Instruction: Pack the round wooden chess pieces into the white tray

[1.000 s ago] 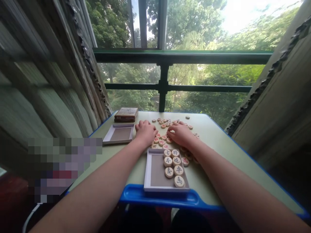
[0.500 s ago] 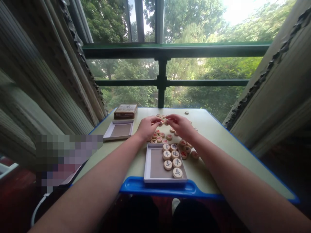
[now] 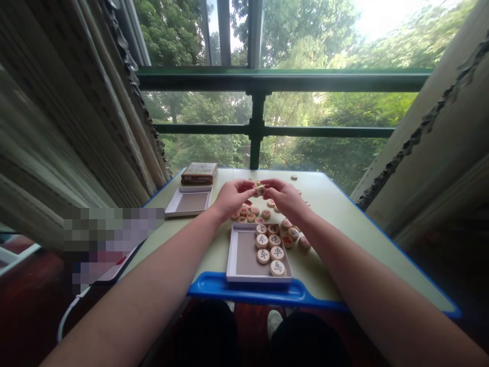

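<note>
My left hand (image 3: 234, 198) and my right hand (image 3: 283, 195) meet over the middle of the table, fingers curled toward each other. Pinched between their fingertips are xiangqi pieces (image 3: 261, 190), the front one showing a dark character; how many there are is hard to tell. Below my hands lie loose xiangqi pieces (image 3: 266, 213), many with red characters. Nearer to me, a shallow white box tray (image 3: 231, 255) holds two columns of dark-lettered pieces (image 3: 277, 253) along its right side. Some pieces are hidden behind my hands.
A second shallow white tray (image 3: 170, 208) lies at the left, in front of a brown box (image 3: 198, 173). One piece (image 3: 294, 177) sits alone near the far edge. The table's blue front edge (image 3: 252, 291) has a trough. A window with green rails (image 3: 290, 80) stands behind.
The pieces between my hands have come up slightly and turned so a dark character faces me. My hands remain close together. The camera view has shifted a little.
</note>
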Motion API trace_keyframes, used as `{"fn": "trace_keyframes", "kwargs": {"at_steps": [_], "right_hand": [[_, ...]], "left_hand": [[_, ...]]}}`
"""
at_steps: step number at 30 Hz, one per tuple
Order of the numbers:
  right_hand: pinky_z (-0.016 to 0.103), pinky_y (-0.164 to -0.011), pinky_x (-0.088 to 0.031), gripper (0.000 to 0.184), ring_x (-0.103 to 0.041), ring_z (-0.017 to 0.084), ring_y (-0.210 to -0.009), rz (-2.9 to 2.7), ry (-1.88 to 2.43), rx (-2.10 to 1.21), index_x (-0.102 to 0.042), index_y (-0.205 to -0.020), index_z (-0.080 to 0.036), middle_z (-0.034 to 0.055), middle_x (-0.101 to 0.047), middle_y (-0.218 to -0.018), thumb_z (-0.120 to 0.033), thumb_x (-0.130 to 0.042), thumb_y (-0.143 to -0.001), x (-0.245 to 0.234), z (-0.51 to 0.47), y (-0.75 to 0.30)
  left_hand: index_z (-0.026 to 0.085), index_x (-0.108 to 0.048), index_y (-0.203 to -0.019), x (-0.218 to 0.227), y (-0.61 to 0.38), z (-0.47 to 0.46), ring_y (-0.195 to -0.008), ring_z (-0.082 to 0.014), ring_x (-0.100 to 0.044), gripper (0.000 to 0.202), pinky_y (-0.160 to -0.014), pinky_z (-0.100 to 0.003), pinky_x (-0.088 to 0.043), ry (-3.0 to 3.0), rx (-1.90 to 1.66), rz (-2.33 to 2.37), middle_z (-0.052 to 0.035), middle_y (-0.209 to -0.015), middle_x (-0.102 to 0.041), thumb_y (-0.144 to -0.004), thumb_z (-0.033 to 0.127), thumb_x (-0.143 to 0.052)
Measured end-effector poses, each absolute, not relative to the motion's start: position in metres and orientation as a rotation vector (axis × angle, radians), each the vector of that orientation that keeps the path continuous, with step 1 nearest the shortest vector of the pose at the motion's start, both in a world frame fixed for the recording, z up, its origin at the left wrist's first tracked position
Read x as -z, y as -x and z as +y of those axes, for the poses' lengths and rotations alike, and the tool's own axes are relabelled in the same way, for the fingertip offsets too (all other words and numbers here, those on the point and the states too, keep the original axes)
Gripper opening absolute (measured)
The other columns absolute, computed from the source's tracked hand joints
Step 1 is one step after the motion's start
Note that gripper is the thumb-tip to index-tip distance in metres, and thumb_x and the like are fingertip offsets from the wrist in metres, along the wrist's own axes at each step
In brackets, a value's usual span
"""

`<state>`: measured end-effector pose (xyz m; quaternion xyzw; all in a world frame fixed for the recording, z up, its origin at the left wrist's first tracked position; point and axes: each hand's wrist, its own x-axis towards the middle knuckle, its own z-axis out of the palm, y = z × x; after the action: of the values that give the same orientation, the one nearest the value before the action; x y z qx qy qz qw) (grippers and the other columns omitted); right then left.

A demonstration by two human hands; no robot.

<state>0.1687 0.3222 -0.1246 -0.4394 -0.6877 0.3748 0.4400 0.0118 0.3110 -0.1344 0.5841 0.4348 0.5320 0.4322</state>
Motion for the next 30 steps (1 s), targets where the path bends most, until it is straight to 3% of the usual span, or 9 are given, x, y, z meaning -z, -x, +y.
{"fn": "trace_keyframes", "kwargs": {"at_steps": [7, 12, 16, 24, 30], "right_hand": [[0.025, -0.064, -0.047, 0.025, -0.058, 0.013, -0.071, -1.796, 1.103, -0.918, -0.065, -0.092, -0.016, 0.0049, -0.067, -0.085, -0.014, -0.047, -0.074, 0.1229, 0.3171, -0.1662], [0.025, -0.058, -0.050, 0.024, -0.062, 0.014, -0.066, -1.456, 1.122, -1.234, -0.059, -0.091, -0.017, 0.0054, -0.064, -0.078, -0.012, -0.042, -0.074, 0.1180, 0.3157, -0.1648], [0.027, -0.058, -0.051, 0.020, -0.062, 0.015, -0.063, -1.297, 1.105, -1.350, -0.056, -0.089, -0.016, 0.0064, -0.064, -0.075, -0.010, -0.046, -0.073, 0.1139, 0.3144, -0.1651], [0.022, -0.058, -0.048, 0.023, -0.054, 0.008, -0.058, -1.591, 1.047, -1.234, -0.064, -0.089, -0.015, 0.0023, -0.065, -0.075, -0.007, -0.056, -0.070, 0.1219, 0.3126, -0.1661], [0.023, -0.060, -0.049, 0.025, -0.059, 0.010, -0.070, -1.726, 0.993, -1.142, -0.066, -0.096, -0.017, 0.0047, -0.068, -0.088, -0.014, -0.062, -0.072, 0.1238, 0.3163, -0.1695]], "left_hand": [[0.010, -0.067, -0.092, 0.1350, -0.0093, 0.3129, -0.075, -0.0173, -0.063, 0.030, -0.054, -0.024, -0.051, -1.462, -1.368, 1.076, -0.0104, -0.090, -0.069, -0.066, 0.025, -0.072], [0.011, -0.069, -0.096, 0.1359, -0.0039, 0.3150, -0.069, -0.0147, -0.061, 0.032, -0.048, -0.021, -0.046, -1.528, -1.349, 1.115, -0.0098, -0.090, -0.070, -0.068, 0.027, -0.069], [0.011, -0.064, -0.106, 0.1343, -0.0020, 0.3144, -0.076, -0.0170, -0.062, 0.040, -0.050, -0.021, -0.046, -1.539, -1.345, 1.082, -0.0120, -0.092, -0.069, -0.069, 0.026, -0.068], [0.011, -0.068, -0.091, 0.1297, -0.0066, 0.3071, -0.076, -0.0169, -0.063, 0.025, -0.064, -0.026, -0.050, -1.675, -1.267, 1.175, -0.0101, -0.086, -0.070, -0.069, 0.022, -0.068], [0.011, -0.069, -0.092, 0.1303, -0.0069, 0.3065, -0.074, -0.0166, -0.063, 0.030, -0.061, -0.027, -0.050, -1.597, -1.280, 1.155, -0.0103, -0.087, -0.070, -0.066, 0.027, -0.070]]}}
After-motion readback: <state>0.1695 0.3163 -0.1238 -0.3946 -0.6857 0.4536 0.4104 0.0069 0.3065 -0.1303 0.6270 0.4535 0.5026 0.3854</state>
